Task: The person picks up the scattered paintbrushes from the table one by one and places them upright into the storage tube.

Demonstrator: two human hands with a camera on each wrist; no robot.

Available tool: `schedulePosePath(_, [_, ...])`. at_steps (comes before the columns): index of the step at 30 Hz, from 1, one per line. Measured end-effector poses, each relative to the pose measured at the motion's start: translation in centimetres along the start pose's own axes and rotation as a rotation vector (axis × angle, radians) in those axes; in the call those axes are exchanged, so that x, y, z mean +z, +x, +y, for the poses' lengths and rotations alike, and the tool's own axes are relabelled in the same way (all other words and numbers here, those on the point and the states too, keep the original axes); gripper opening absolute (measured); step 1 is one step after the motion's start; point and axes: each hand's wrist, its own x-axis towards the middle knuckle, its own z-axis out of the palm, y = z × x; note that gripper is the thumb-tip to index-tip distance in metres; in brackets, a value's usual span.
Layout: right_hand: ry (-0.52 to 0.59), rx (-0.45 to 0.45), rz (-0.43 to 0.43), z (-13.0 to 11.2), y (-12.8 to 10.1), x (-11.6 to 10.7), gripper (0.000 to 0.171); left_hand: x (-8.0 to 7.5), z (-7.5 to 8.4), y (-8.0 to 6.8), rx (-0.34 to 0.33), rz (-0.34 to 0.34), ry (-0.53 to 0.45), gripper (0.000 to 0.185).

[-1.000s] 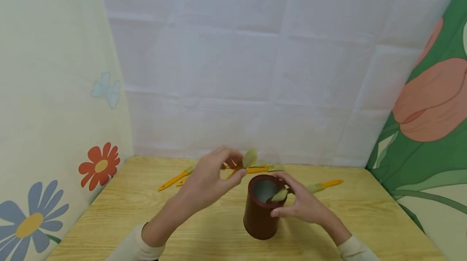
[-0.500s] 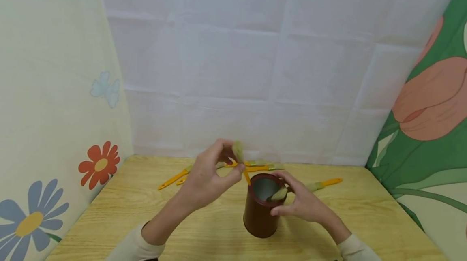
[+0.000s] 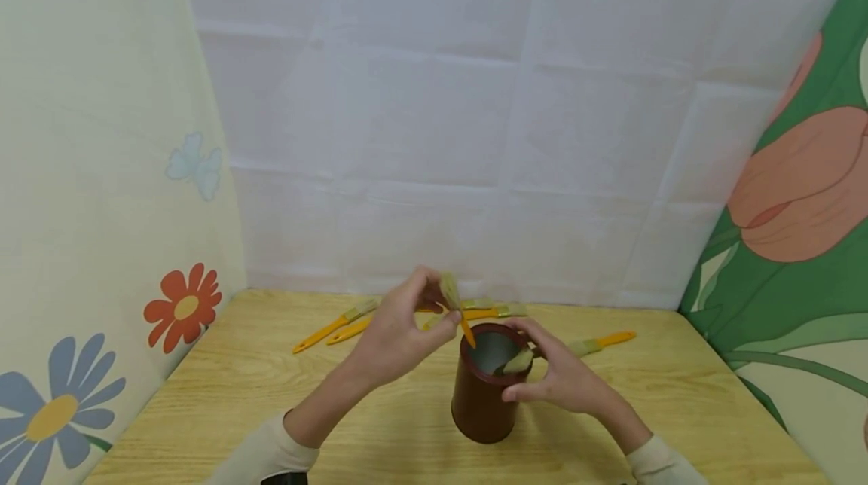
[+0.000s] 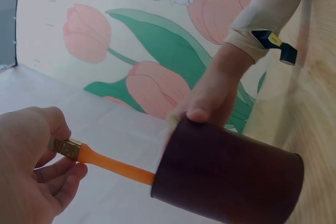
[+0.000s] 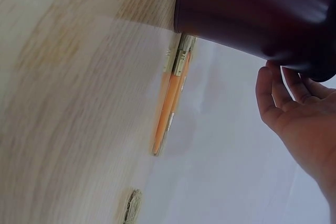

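My left hand [image 3: 396,330] pinches a paintbrush [image 4: 118,167] by its metal collar, bristles up. The brush's orange handle slants down, its tip just inside the mouth of a dark brown cylindrical container [image 3: 483,406]. That container stands upright on the table. Around its right rim my right hand [image 3: 573,381] holds it, thumb in front and fingers behind. A second brush sits in the container; its pale bristles [image 3: 518,362] lean on the right rim beside the right hand, and its handle is hidden inside. In the right wrist view the fingers [image 5: 268,98] touch the container's side.
Behind the left hand, several orange-handled brushes lie on the wooden table [image 3: 393,432], two at the left [image 3: 322,334] and others [image 3: 483,313] near the white back cloth [image 3: 434,229]. Another brush [image 3: 613,339] lies right of the container. Flower-printed panels [image 3: 800,191] flank the table.
My left hand has turned the brush so its handle points down, then moved slightly right, bringing the handle tip into the container's mouth. The right hand and container stay in place.
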Motion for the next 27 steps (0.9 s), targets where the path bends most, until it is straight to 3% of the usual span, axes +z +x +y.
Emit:
schedulePosePath(7, [-0.006,-0.017,-0.002,0.0,-0.1,0.0,0.082,1.3,-2.1,-0.1,-0.038,-0.08,0.068,0.02])
schedulePosePath(16, [0.002,-0.032,-0.014,-0.1,0.3,-0.2,0.085,2.4,-2.6,-0.4,-0.071,-0.16,0.14,0.021])
schedulePosePath(27, [-0.002,0.038,-0.009,-0.1,-0.2,-0.1,0.086,3.8,-2.8,-0.8,0.005,-0.279,0.175,0.027])
